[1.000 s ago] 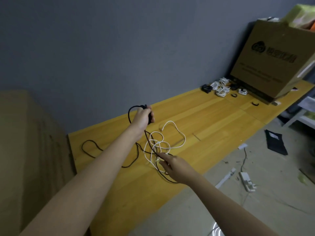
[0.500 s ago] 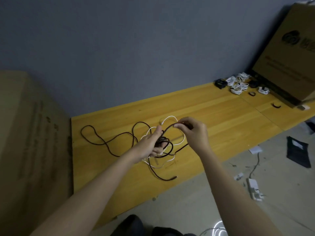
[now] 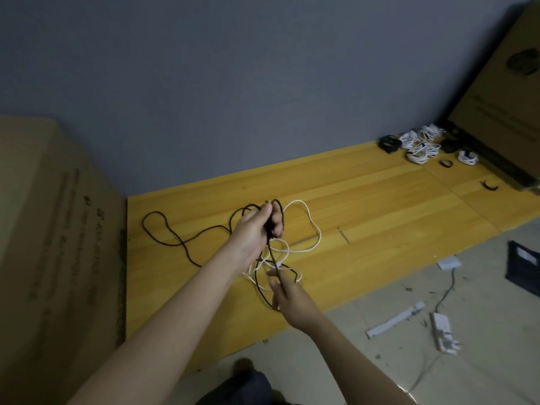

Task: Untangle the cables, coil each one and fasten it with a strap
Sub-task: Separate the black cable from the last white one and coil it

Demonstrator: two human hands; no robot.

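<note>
A long black cable (image 3: 163, 235) trails in loops across the left part of the yellow wooden board (image 3: 380, 211). A white cable (image 3: 314, 229) lies tangled with it near the board's middle. My left hand (image 3: 257, 229) grips a bundle of black cable loops, lifted above the tangle. Below it, my right hand (image 3: 287, 293) pinches a strand of the black cable that runs down from the left hand. Part of the tangle is hidden behind both hands.
Several coiled white cables (image 3: 420, 144) and black straps (image 3: 446, 163) lie at the board's far right, by a leaning cardboard box (image 3: 502, 112). Another cardboard box (image 3: 52, 244) stands at the left. A power strip (image 3: 442, 331) and scraps lie on the tiled floor.
My right hand has dropped from beside the left hand to below it, running along the black cable. My left hand has risen slightly with its black loops.
</note>
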